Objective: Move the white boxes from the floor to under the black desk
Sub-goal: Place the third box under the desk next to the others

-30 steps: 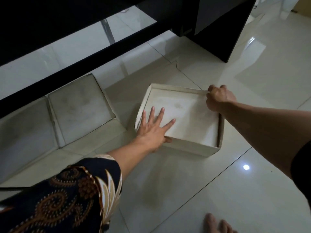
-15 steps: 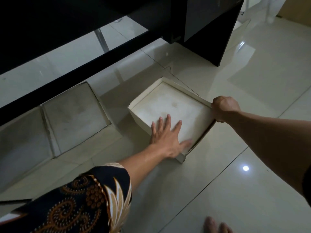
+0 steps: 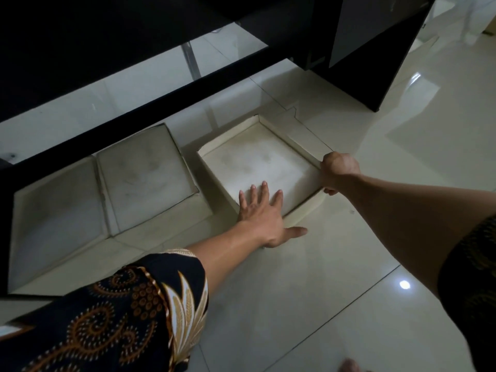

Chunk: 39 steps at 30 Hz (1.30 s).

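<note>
A shallow white box [image 3: 257, 159] lies on the tiled floor just in front of the black desk [image 3: 80, 44], turned at an angle. My left hand [image 3: 264, 213] rests flat with fingers spread on its near edge, thumb out on the floor side. My right hand [image 3: 338, 170] is closed around the box's right rim. Two more white boxes [image 3: 150, 175] [image 3: 56, 218] lie side by side to the left, partly under the desk's low black crossbar [image 3: 150, 108].
The desk's black side panel [image 3: 375, 57] stands on the floor at the upper right. Glossy white tiles spread to the right and toward me. My toes [image 3: 350, 366] show at the bottom edge.
The box has been turned and slid left and toward the desk, closer to the other two boxes. Both hands moved with it and kept their places on it.
</note>
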Each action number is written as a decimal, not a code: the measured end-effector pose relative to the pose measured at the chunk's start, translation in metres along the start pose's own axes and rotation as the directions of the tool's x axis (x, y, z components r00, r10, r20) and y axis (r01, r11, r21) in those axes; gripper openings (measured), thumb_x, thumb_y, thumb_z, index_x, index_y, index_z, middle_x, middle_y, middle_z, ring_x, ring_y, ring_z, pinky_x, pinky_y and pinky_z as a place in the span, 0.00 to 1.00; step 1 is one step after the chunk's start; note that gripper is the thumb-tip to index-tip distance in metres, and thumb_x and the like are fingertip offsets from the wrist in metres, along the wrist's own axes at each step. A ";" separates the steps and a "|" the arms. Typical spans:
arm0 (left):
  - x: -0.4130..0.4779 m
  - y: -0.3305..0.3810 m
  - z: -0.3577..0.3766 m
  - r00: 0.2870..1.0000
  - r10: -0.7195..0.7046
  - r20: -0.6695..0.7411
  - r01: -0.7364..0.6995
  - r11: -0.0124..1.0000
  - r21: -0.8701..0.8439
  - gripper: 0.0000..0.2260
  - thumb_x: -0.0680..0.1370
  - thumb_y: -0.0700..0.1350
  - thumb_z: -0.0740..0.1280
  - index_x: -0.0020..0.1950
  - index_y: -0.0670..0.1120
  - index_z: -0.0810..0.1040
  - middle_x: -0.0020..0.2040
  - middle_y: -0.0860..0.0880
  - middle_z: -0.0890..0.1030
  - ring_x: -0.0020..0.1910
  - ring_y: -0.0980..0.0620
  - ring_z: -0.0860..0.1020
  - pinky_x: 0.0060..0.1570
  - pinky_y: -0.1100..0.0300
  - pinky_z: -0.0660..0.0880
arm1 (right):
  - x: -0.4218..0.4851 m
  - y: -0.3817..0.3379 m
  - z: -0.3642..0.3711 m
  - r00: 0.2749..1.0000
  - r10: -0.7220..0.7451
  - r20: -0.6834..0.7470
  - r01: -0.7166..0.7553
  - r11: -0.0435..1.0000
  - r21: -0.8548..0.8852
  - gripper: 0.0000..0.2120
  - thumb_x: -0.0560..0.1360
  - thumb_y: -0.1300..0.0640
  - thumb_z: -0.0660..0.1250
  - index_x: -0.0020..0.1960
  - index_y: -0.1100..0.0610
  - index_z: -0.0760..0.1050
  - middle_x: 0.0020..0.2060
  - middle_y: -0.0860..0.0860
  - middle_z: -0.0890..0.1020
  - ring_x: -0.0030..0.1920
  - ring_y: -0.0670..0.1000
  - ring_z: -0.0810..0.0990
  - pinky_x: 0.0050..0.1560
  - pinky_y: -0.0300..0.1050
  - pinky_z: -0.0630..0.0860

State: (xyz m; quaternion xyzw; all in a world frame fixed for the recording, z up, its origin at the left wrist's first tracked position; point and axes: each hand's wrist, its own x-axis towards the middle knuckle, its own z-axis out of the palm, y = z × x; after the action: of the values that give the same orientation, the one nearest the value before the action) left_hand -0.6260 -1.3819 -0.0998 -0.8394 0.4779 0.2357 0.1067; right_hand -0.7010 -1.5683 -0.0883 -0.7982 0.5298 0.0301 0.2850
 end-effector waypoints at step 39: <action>-0.019 -0.111 -0.025 0.874 -0.434 -0.218 0.407 0.899 -0.162 0.31 0.83 0.55 0.60 0.81 0.45 0.52 0.74 0.38 0.67 0.70 0.36 0.70 0.62 0.44 0.73 | -0.033 -0.125 0.043 0.975 -0.170 0.140 0.150 0.979 0.138 0.42 0.73 0.44 0.74 0.77 0.55 0.55 0.74 0.61 0.56 0.68 0.65 0.70 0.68 0.55 0.70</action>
State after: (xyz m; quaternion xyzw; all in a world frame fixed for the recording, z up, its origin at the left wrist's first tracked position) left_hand -0.5316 -1.3200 -0.0742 -0.9507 0.2794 0.1260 0.0478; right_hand -0.5970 -1.4851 -0.0602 -0.8141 0.4414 0.0339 0.3758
